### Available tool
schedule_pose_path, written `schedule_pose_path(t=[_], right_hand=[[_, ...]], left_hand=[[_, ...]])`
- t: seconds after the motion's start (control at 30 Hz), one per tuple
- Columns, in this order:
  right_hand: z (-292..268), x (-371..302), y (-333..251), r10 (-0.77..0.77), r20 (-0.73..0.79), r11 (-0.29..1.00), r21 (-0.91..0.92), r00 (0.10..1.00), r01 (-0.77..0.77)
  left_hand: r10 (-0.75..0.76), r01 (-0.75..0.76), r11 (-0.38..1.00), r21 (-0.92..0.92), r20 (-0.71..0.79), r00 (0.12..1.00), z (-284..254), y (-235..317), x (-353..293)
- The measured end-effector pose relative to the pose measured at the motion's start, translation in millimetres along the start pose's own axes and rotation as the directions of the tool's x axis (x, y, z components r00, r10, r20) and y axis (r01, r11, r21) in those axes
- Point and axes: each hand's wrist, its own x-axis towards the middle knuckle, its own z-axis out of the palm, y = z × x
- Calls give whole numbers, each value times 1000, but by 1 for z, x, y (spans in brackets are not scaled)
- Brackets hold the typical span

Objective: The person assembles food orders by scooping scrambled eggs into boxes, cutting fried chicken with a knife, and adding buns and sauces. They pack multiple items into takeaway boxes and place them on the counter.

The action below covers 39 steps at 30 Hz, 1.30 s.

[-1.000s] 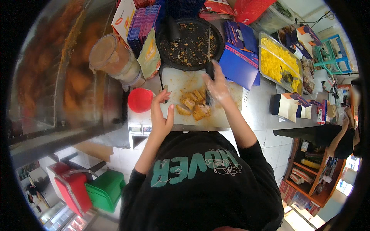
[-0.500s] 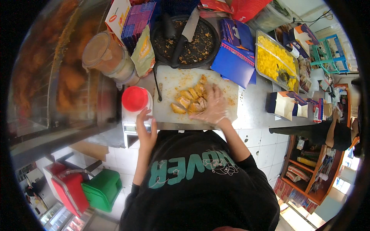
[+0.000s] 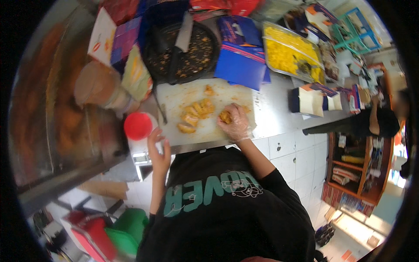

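My right hand (image 3: 238,122), in a clear plastic glove, is closed round a piece of golden-brown sliced chicken (image 3: 225,117). It is at the right part of the white cutting board (image 3: 170,96). To its left a row of chicken slices (image 3: 196,113) lies on the board, with one small scrap (image 3: 209,90) behind them. My bare left hand (image 3: 159,150) is held off the board's near left corner, fingers apart and holding nothing. Close to it a red bowl (image 3: 138,126) sits on a white kitchen scale (image 3: 140,158).
Behind the board, a knife (image 3: 183,37) rests across a dark round board (image 3: 200,52) strewn with crumbs. Blue flat cartons (image 3: 242,67) and a tray of yellow food (image 3: 267,65) stand right of it. Open boxes (image 3: 310,100) are farther right. A glass case (image 3: 56,100) flanks the left.
My right hand has closed on some chicken and drawn it right, away from the other slices. The whole view has shifted somewhat. My left hand stays by the scale, fingers apart.
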Motion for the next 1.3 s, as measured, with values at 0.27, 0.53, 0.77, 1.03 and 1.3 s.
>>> schedule_pose_path(t=[0.27, 0.53, 0.77, 1.03, 1.3], right_hand=[[-102, 41, 138, 807, -285, 447, 867, 518, -219], [-221, 74, 303, 964, 45, 74, 902, 263, -426], [-220, 63, 287, 818, -480, 575, 684, 318, -448], [-74, 69, 49, 363, 25, 884, 306, 931, -353], [29, 58, -89, 2, 517, 964, -229, 856, 136]], left_hand=[[16, -16, 1000, -10, 15, 1000, 4, 3, 1], [0, -1, 999, 39, 27, 1000, 6, 12, -1], [-2, 2, 996, 84, 8, 1000, 3, 19, -4], [74, -71, 984, 164, -17, 997, 6, 20, -9], [13, -8, 995, 102, -40, 999, -1, 23, -16]])
